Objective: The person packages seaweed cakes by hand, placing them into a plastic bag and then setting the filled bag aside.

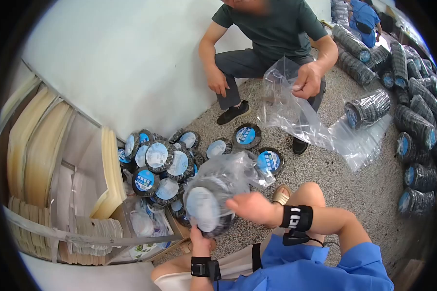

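Note:
My left hand (200, 240) grips the lower edge of a stack of black rolls (209, 211) in a clear plastic bag, its round pale label facing up and to the left. The loose end of the bag (243, 167) spreads out beyond the stack. My right hand (253, 207) is beside the stack's right side, its fingers smeared by motion. Past the bag, two loose black rolls with blue labels lie on the speckled floor: one label (268, 161) near the bag, another (246, 136) farther back.
A heap of labelled black rolls (156, 155) stands left, beside a rack (87, 233) of pale sheets. Opposite me a person in a dark shirt (272, 29) squats, holding a clear bag (284, 97). Bagged roll stacks (417, 126) line the right. Another person in blue (364, 17) is farther back.

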{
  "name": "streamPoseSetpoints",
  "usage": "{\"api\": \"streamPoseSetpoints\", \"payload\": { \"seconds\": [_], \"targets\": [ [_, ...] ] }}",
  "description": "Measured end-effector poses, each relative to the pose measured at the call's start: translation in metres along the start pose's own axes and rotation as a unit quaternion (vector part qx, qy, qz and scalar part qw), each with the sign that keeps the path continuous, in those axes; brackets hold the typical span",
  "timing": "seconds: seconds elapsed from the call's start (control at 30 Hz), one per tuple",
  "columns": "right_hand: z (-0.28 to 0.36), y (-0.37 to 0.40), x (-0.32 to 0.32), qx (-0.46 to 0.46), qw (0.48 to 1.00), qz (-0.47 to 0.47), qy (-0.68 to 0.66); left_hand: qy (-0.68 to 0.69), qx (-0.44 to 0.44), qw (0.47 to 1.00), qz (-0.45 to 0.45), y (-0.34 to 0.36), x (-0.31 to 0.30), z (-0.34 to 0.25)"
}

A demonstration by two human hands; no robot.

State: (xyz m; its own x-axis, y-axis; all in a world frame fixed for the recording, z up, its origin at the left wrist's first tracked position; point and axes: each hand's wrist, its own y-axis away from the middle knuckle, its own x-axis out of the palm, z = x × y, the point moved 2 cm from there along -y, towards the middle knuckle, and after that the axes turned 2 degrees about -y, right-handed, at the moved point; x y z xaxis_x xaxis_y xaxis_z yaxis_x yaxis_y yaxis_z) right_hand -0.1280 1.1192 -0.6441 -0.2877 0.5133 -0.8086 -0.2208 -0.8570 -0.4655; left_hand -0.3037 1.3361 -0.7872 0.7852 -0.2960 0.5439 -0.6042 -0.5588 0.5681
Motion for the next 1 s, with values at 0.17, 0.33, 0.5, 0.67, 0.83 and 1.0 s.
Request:
{"api": "streamPoseSetpoints", "payload": {
  "seconds": [0.17,0.33,0.5,0.67,0.83,1.0],
  "targets": [
    [-0.029,0.014,0.005,0.104,0.992,-0.015,0.066,0.166,-0.114,0.978,-0.059,0.016,0.011,0.005],
    [0.048,0.035,0.027,-0.033,0.850,0.201,-0.486,0.016,-0.087,0.995,0.056,-0.049,0.034,0.067],
    [0.039,0.020,0.022,0.006,0.644,0.209,-0.736,-0.279,-0.005,0.960,0.027,-0.076,0.008,0.104],
    [0.011,0.022,0.043,0.362,0.504,0.098,-0.778,-0.738,0.093,0.659,0.112,-0.107,-0.007,0.140],
    [-0.031,0.020,0.041,0.579,0.497,0.029,-0.645,-0.814,0.023,0.542,0.209,-0.118,0.004,0.128],
    [-0.040,0.028,0.050,0.517,0.598,0.079,-0.607,-0.603,-0.229,0.650,0.401,-0.047,0.143,-0.047]
  ]
}}
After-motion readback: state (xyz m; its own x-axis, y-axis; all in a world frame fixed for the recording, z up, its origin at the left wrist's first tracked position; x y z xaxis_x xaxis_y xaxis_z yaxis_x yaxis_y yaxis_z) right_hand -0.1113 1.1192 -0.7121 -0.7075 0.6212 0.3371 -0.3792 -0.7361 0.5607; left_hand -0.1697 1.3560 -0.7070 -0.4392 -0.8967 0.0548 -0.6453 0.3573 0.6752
